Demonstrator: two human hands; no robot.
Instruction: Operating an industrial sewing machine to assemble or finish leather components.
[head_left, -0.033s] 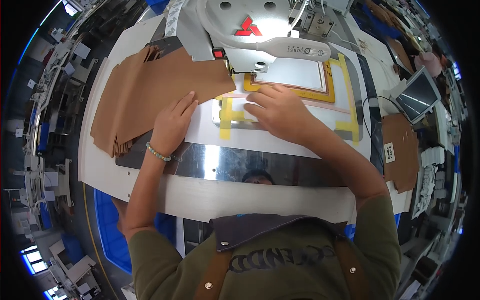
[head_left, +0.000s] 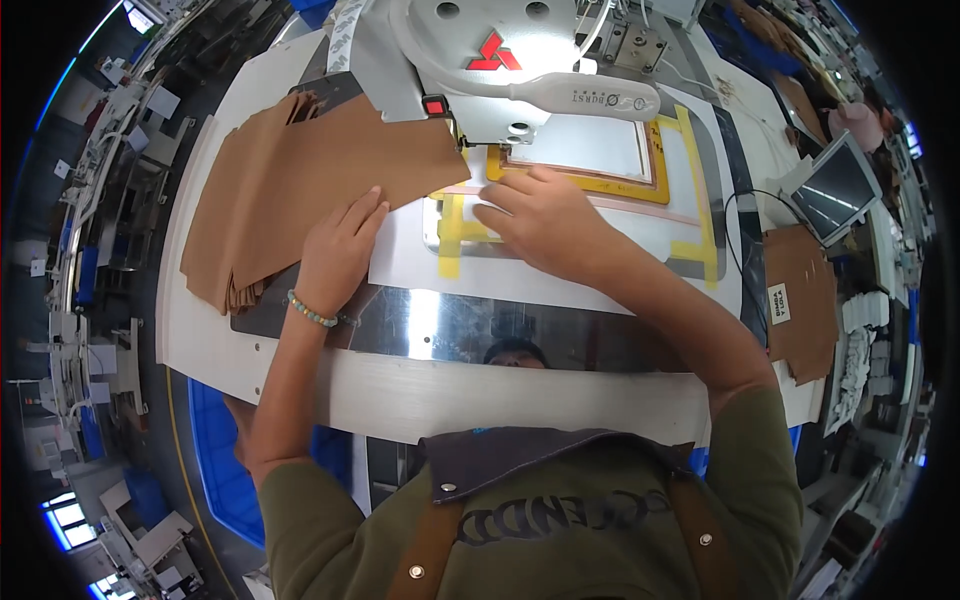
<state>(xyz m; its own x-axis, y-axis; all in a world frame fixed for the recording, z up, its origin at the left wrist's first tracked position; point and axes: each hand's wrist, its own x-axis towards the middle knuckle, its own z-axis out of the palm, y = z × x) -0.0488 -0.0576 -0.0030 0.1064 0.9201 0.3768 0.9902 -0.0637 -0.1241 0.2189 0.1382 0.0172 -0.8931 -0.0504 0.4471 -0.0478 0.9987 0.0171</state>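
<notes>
My left hand (head_left: 342,245) lies with its fingers stretched out at the lower edge of a flat brown sheet (head_left: 400,155), fabric or leather, whose corner reaches under a white sewing machine head (head_left: 490,95). Folded brown pieces (head_left: 225,190) are heaped to the left of that hand. My right hand (head_left: 545,225) hovers at the near edge of a yellow-rimmed frame (head_left: 655,180). Its fingers are bent and apart, and I see nothing in them. Beneath both hands is a white plate marked with yellow tape (head_left: 452,235).
A polished metal strip (head_left: 480,325) runs along the front of the white table (head_left: 470,395). A grey handle-like lamp (head_left: 590,97) juts across the machine. More brown pieces (head_left: 800,290) and a small screen (head_left: 838,190) stand at right. A blue bin (head_left: 215,460) sits below left.
Both hands have shifted slightly to the left. The brown sheet stays almost where it was.
</notes>
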